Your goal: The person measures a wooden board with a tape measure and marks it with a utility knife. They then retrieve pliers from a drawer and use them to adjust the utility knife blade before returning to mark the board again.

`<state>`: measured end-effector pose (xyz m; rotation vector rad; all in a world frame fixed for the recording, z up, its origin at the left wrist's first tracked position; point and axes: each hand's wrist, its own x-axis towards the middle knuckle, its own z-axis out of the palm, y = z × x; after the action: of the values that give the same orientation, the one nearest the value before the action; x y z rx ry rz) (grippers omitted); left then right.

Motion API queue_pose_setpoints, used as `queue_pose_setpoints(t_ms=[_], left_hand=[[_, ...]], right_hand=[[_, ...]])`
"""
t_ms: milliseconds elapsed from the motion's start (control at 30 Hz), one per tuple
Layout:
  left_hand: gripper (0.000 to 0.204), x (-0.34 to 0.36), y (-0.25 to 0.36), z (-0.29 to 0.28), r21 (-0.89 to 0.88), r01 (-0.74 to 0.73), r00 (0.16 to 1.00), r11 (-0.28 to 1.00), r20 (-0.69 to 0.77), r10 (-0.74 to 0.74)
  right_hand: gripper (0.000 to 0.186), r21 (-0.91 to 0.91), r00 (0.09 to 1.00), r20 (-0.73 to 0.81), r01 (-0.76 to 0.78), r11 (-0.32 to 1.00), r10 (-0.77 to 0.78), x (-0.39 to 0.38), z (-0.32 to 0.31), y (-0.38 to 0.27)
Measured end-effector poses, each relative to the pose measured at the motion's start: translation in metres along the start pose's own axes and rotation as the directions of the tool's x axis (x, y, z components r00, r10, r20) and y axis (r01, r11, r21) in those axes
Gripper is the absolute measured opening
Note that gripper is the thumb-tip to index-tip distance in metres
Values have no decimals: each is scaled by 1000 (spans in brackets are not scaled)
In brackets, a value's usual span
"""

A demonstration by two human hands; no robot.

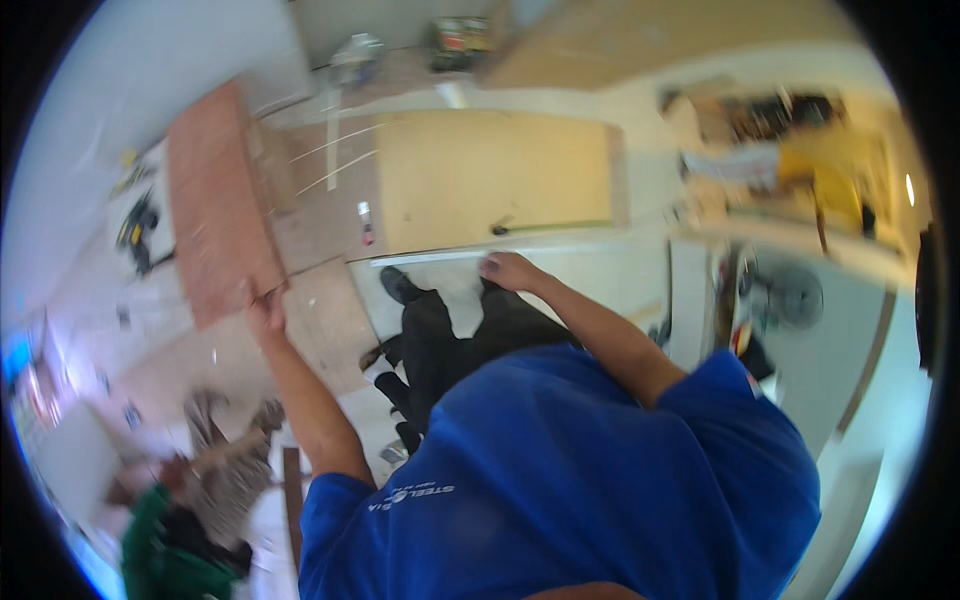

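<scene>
A long reddish-brown board [222, 190] stands out at the left, tilted. My left hand [265, 308] grips its near corner, fingers closed on the edge. My right hand [508, 270] is held over my right leg, its fingers curled closed with nothing seen in them. Beyond it a pale yellow panel [480, 165] lies on the floor. What looks like a tape measure [500, 230] rests on the panel's near part, close to my right hand but apart from it. A small red and white cylinder [366, 223] lies left of the panel.
A person in a green top [165, 540] crouches at the lower left. Another person in yellow [835, 180] is at the far right. A fan [795, 295] stands at the right. A black and yellow power tool [138, 233] lies beyond the board.
</scene>
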<state>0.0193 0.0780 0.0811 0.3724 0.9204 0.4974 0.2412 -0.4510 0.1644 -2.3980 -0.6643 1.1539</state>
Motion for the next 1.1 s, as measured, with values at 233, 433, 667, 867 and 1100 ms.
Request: queue_pose_setpoints(t_ms=[233,433,667,867,1100], left_hand=[[55,-17,30,69,-92,-178,973,980,131,189],[53,-61,29,111,-79,-244,933,966,251,257],[47,-253,-114,169,-5,-238,939,971,256,231],[46,-364,-250,241,43,-160,975,986,163,151],[47,-388,-396,303,255,264,964,930,-34,-264]], right_hand=[[32,184,976,-127,-153,971,178,-60,6,55],[31,269,926,-135,-308,913,352,-139,22,155],[33,326,928,-106,-306,895,356,-189,-8,278],[45,453,990,-8,-122,883,141,-212,-73,333],[49,268,971,233,-14,963,-51,-281,-100,331]])
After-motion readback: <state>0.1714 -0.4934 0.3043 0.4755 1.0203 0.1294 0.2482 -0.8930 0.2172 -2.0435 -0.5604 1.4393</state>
